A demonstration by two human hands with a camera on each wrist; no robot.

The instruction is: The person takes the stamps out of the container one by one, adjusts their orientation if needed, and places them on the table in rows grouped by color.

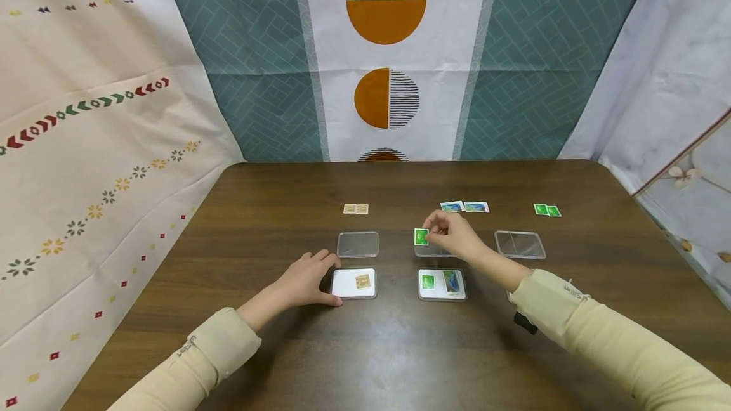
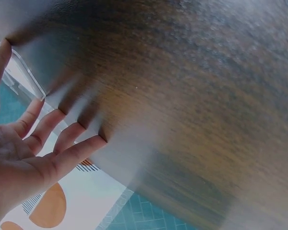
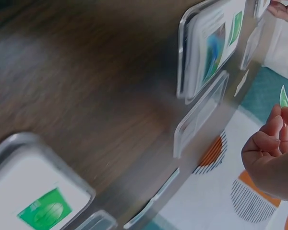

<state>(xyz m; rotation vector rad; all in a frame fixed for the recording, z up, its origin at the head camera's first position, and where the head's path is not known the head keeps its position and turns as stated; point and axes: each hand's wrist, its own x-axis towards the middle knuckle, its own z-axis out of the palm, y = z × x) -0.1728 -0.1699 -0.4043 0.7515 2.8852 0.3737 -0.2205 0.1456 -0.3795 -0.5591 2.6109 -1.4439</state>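
Beyond the two-stamp box (image 1: 438, 280), the right hand (image 1: 457, 238) pinches a green stamp (image 1: 420, 237) by its edge, seemingly to keep its face clear, while the left hand (image 1: 308, 279), fingers loosely spread, touches the one-stamp box (image 1: 345, 285) left of the two-stamp box, apparently steadying it.

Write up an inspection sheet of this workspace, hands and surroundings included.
Surface: brown wood-grain table
Cases: rectangular clear plastic case with white insert, holding a tan paper stamp; similar case with green and blue stamps; third case, green stamp
Covers: three rectangular clear plastic covers beyond the cases
Loose stamps: tan pair, blue pair and green pair toward the far edge
Clutter: small black object by the right sleeve, unidentified
Left hand: thumb and fingertips touch the tan stamp's case
Right hand: pinches a white-bordered green paper stamp
Cables: nothing seen
Surroundings: teal-and-white patterned fabric behind, cream patterned fabric left, white fabric right
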